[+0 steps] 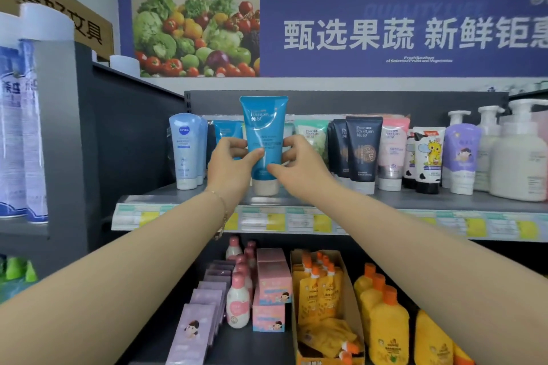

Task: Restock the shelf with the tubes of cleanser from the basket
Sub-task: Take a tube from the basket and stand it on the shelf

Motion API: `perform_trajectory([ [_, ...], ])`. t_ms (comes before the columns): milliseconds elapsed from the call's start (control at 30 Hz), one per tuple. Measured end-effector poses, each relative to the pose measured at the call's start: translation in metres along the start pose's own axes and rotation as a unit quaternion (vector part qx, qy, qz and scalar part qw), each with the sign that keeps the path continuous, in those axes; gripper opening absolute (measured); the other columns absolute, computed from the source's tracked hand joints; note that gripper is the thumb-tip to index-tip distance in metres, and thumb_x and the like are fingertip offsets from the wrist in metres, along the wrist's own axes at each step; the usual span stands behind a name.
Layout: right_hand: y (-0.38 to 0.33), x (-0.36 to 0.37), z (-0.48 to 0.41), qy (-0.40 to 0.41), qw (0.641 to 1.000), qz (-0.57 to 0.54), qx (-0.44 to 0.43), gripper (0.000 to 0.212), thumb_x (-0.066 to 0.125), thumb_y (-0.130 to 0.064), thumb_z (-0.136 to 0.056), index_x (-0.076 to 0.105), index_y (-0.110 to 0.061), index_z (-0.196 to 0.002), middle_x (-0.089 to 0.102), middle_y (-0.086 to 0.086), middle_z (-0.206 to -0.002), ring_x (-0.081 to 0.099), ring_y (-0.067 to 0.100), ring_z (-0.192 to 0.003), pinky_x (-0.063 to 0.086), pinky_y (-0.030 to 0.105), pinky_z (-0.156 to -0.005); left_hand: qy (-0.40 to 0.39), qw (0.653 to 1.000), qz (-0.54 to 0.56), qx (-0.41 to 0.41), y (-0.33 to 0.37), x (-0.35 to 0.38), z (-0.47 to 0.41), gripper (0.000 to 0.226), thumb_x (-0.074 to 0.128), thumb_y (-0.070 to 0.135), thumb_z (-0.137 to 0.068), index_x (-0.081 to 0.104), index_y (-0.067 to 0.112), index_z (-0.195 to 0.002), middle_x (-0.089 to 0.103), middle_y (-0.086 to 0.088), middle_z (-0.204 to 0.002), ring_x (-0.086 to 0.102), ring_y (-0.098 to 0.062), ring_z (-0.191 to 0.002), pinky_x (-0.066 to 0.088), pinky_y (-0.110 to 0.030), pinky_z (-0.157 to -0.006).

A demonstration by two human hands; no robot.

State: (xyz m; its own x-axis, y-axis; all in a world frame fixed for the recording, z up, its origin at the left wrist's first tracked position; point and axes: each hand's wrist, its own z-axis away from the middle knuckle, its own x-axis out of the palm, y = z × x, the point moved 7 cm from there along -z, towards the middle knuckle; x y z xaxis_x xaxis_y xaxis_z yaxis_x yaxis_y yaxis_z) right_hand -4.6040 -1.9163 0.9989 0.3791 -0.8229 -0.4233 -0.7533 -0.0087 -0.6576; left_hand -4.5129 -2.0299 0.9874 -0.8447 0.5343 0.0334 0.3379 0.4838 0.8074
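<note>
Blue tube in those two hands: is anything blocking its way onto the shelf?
Nothing visible does. The blue tube, pinched by the left hand and right hand, stands upright over the bare front of the shelf, between the Nivea tubes and the dark tubes. A matching tube stands behind it.

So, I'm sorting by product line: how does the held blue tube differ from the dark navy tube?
The blue tube is bright blue with a whitish cap; the dark navy tube bears a brown emblem and a grey cap. The left hand and right hand grip the blue tube; the dark navy tube stands untouched on the shelf. Both are cap down, marked Pure Fountain.
</note>
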Motion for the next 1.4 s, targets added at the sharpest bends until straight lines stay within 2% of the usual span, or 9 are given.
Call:
perform_trajectory([
  [233,-0.007,0.041,-0.021,0.011,1.000,-0.002,0.002,0.038,0.071,-0.020,-0.084,0.045,-0.026,-0.110,0.059,-0.010,-0.091,0.063,0.010,-0.082,0.049,0.026,-0.070,0.008,1.000,0.008,-0.008,-0.017,-0.030,-0.033,0.021,0.069,0.017,-0.088,0.054,0.011,-0.102,0.065,-0.004,-0.105,0.064,-0.017,-0.097,0.051,-0.026,-0.082],
  [400,-0.011,0.056,-0.033,-0.015,0.999,0.014,0.027,0.046,0.071,-0.019,-0.084,0.044,-0.029,-0.119,0.059,-0.008,-0.100,0.064,0.016,-0.093,0.054,0.036,-0.083,0.008,1.000,0.003,-0.008,-0.027,-0.038,-0.052,0.021,0.069,0.018,-0.088,0.055,0.011,-0.101,0.065,-0.002,-0.103,0.064,-0.016,-0.095,0.050,-0.025,-0.078],
  [533,-0.011,0.062,-0.043,-0.023,0.998,0.017,0.064,0.053,0.069,-0.013,-0.085,0.047,-0.028,-0.131,0.060,-0.005,-0.094,0.064,0.018,-0.090,0.054,0.034,-0.078,0.008,1.000,0.002,-0.015,-0.036,-0.039,-0.067,0.020,0.071,0.021,-0.085,0.055,0.014,-0.095,0.067,-0.003,-0.099,0.066,-0.019,-0.091,0.055,-0.035,-0.083],
  [667,-0.009,0.071,-0.058,-0.030,0.996,0.005,0.086,0.049,0.061,-0.002,-0.086,0.056,-0.022,-0.131,0.054,-0.003,-0.074,0.054,0.012,-0.069,0.046,0.030,-0.068,0.004,0.999,0.013,-0.033,-0.048,-0.042,-0.085,0.016,0.072,0.028,-0.084,0.065,0.019,-0.094,0.069,-0.001,-0.095,0.067,-0.018,-0.087,0.057,-0.038,-0.083],
  [767,-0.005,0.075,-0.065,-0.032,0.994,-0.013,0.107,0.049,0.052,0.003,-0.088,0.058,-0.024,-0.128,0.051,-0.006,-0.069,0.050,0.010,-0.068,0.044,0.026,-0.066,-0.016,0.999,0.022,-0.036,-0.055,-0.039,-0.092,0.017,0.062,0.037,-0.089,0.068,0.021,-0.089,0.070,0.000,-0.094,0.068,-0.020,-0.089,0.057,-0.042,-0.082],
  [900,0.005,0.087,-0.071,-0.030,0.989,-0.033,0.139,0.044,0.048,0.004,-0.090,0.055,-0.032,-0.116,0.054,-0.008,-0.077,0.052,0.009,-0.071,0.040,0.020,-0.057,-0.021,0.999,-0.037,-0.031,-0.059,-0.036,-0.096,0.029,0.043,0.034,-0.098,0.062,0.016,-0.084,0.059,0.001,-0.081,0.054,-0.017,-0.078,0.043,-0.028,-0.063],
  [1100,0.019,0.103,-0.083,-0.013,0.985,-0.045,0.166,0.037,0.049,0.004,-0.089,0.060,-0.025,-0.110,0.064,-0.002,-0.091,0.055,0.012,-0.075,0.051,0.027,-0.073,-0.080,0.994,-0.039,-0.065,-0.071,-0.027,-0.103,0.025,0.045,0.019,-0.097,0.058,0.022,-0.117,0.060,0.004,-0.109,0.057,-0.016,-0.095,0.048,-0.029,-0.077],
  [1267,0.024,0.110,-0.088,-0.008,0.984,-0.032,0.177,0.037,0.052,-0.005,-0.090,0.060,-0.019,-0.122,0.066,0.005,-0.110,0.063,0.021,-0.101,0.054,0.036,-0.088,-0.141,0.982,-0.012,-0.123,-0.085,-0.018,-0.102,0.031,0.054,0.013,-0.081,0.062,0.023,-0.109,0.067,-0.001,-0.102,0.064,-0.022,-0.094,0.056,-0.038,-0.084],
  [1400,0.026,0.116,-0.092,-0.005,0.983,-0.033,0.178,0.042,0.056,-0.003,-0.087,0.059,-0.017,-0.127,0.066,0.006,-0.116,0.063,0.023,-0.105,0.053,0.040,-0.095,-0.149,0.980,0.019,-0.131,-0.088,-0.016,-0.102,0.040,0.052,0.006,-0.079,0.060,0.022,-0.115,0.066,-0.004,-0.108,0.063,-0.022,-0.098,0.054,-0.040,-0.091],
])
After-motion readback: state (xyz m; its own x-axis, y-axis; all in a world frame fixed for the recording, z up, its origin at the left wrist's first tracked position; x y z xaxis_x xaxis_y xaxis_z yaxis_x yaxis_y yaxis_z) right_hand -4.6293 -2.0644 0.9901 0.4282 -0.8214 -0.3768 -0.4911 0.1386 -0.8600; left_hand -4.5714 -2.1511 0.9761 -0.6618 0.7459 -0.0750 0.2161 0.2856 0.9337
